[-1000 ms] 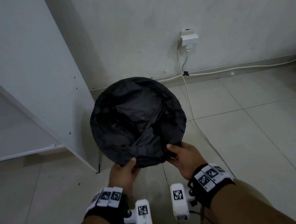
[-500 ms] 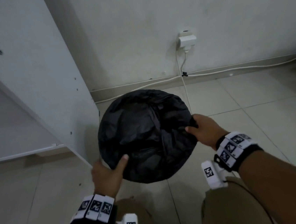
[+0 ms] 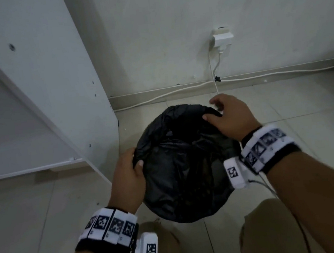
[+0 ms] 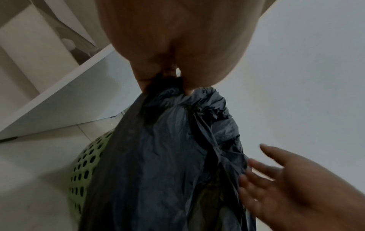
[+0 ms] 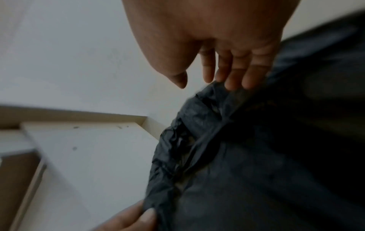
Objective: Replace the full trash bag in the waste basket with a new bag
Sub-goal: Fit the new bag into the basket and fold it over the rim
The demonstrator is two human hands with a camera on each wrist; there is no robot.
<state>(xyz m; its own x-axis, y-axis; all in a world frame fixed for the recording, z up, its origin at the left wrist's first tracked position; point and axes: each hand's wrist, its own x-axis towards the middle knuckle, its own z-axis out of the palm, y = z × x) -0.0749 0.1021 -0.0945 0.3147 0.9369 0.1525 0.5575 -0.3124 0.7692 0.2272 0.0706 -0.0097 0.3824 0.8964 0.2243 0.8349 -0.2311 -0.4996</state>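
Pale glossy tiles make up the floor (image 3: 286,134) under both hands, their thin grout lines running off toward a plain off-white wall (image 3: 172,33) beyond the fingertips. Out past the right hand (image 3: 231,115) a white socket (image 3: 222,38) sits low on that wall, and a white cable (image 3: 159,98) trails along the skirting. Off to the outside of the left hand (image 3: 128,175) stands a white cabinet (image 3: 49,76), flat-panelled, with small drill holes in its side.

Between the hands is the basket (image 4: 85,164), round, pale green plastic pierced with rows of holes; only a strip of it shows, below the left hand in the left wrist view. A black bag (image 3: 182,166) of thin, crinkled film lines it and drapes over the rim, bunched into folds along the far edge. What lies inside the bag is too dark to make out.

The left hand pinches the bag's edge between thumb and fingers on its own side of the rim. The right hand rests at the far rim with fingers (image 5: 248,78) fairly straight and loosely spread, tips touching the crumpled film, thumb held apart. Both wrists wear black bands with white marker tags, and the person's knees in khaki show beneath the forearms.
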